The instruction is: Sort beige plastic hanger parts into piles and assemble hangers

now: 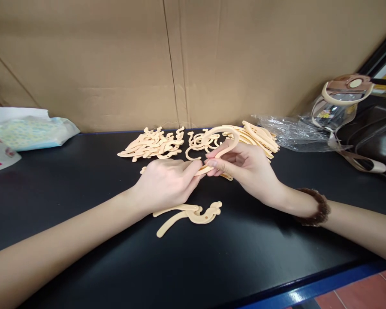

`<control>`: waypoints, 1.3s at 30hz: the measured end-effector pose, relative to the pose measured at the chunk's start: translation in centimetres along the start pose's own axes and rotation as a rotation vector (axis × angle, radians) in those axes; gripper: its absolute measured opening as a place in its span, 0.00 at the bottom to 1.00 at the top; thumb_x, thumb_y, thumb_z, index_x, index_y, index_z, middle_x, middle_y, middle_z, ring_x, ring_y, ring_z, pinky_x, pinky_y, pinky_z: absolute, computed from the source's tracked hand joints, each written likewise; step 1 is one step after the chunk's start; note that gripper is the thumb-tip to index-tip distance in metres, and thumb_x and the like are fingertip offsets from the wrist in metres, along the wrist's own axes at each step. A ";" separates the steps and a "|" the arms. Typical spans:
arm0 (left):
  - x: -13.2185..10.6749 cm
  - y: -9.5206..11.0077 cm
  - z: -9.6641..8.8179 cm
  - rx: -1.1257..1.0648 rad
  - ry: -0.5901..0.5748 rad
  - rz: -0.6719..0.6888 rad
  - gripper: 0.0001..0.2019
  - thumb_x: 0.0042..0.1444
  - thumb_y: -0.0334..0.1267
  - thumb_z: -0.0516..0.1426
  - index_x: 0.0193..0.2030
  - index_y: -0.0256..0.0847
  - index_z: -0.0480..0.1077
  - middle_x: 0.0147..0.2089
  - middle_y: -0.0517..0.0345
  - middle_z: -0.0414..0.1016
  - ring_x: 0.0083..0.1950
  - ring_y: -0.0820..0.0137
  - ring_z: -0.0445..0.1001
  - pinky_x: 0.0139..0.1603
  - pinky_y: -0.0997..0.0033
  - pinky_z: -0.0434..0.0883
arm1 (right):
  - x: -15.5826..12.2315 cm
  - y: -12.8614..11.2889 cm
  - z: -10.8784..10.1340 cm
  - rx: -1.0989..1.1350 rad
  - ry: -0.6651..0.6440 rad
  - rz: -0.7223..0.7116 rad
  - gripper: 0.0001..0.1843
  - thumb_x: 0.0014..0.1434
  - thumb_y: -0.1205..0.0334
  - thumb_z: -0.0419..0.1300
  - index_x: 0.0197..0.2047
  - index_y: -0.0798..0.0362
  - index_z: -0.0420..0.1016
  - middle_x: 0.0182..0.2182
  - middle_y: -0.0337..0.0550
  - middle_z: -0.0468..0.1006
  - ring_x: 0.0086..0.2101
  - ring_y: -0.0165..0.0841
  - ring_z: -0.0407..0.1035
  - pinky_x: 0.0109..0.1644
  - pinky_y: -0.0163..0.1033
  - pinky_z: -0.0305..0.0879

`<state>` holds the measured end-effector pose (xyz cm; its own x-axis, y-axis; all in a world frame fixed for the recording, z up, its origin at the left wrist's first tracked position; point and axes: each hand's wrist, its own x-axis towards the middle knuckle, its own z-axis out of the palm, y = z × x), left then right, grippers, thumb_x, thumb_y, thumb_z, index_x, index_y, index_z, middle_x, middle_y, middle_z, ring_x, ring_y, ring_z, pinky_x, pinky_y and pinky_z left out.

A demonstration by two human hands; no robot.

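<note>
A cream plastic hanger hook (234, 139) is held up above the table between my two hands, its curved end rising over my right fingers. My right hand (249, 165) pinches its lower stem between thumb and fingers. Closed at that same lower end is my left hand (167, 180); its fingers hide part of what it grips. Below my hands, on the black table (193, 266), lie joined hanger pieces (196, 214) with two arms and a curved part. Behind my hands are a pile of small cream parts (154, 143), some loose hooks (196, 141) and a stack of long hanger arms (260, 137).
A cardboard wall (116, 64) stands along the table's back. To the left are a tissue pack (35, 131) and a paper cup (0, 152). On the right sit a crumpled clear plastic bag (292, 133), a clear bottle with a strap (337, 107) and a dark bag (373, 128).
</note>
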<state>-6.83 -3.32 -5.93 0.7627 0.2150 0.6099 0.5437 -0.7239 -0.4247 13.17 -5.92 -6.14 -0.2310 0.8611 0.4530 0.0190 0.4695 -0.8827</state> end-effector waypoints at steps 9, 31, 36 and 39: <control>-0.1 -0.4 -0.1 -0.111 -0.158 -0.126 0.14 0.69 0.41 0.45 0.35 0.39 0.66 0.21 0.63 0.73 0.17 0.73 0.66 0.18 0.75 0.51 | 0.1 -0.4 -0.3 -0.134 -0.026 -0.008 0.04 0.57 0.60 0.66 0.35 0.50 0.82 0.35 0.37 0.82 0.38 0.31 0.76 0.46 0.38 0.72; 0.2 -0.6 -0.4 -0.361 -0.367 -0.357 0.15 0.66 0.47 0.44 0.29 0.44 0.55 0.18 0.67 0.62 0.17 0.72 0.62 0.21 0.74 0.52 | 0.6 0.1 -0.3 -0.030 -0.062 0.110 0.12 0.55 0.54 0.67 0.32 0.55 0.75 0.29 0.36 0.72 0.26 0.23 0.66 0.26 0.29 0.65; 0.4 -0.4 -0.5 -0.387 -0.421 -0.437 0.21 0.64 0.55 0.46 0.25 0.43 0.57 0.16 0.65 0.62 0.17 0.72 0.63 0.22 0.74 0.52 | 0.7 0.1 -0.3 -0.004 -0.129 0.140 0.07 0.56 0.59 0.66 0.33 0.54 0.76 0.26 0.34 0.74 0.25 0.23 0.66 0.27 0.29 0.64; 0.4 -0.4 -0.4 -0.373 -0.420 -0.427 0.24 0.64 0.57 0.45 0.23 0.42 0.59 0.15 0.64 0.61 0.16 0.73 0.61 0.22 0.73 0.51 | 0.7 0.1 -0.4 0.043 -0.139 0.192 0.07 0.56 0.59 0.66 0.33 0.54 0.78 0.25 0.34 0.75 0.24 0.22 0.67 0.26 0.29 0.64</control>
<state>-6.89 -3.17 -5.23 0.6209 0.7108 0.3305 0.7266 -0.6801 0.0976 13.34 -5.19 -5.82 -0.3593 0.8969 0.2578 0.0345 0.2888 -0.9568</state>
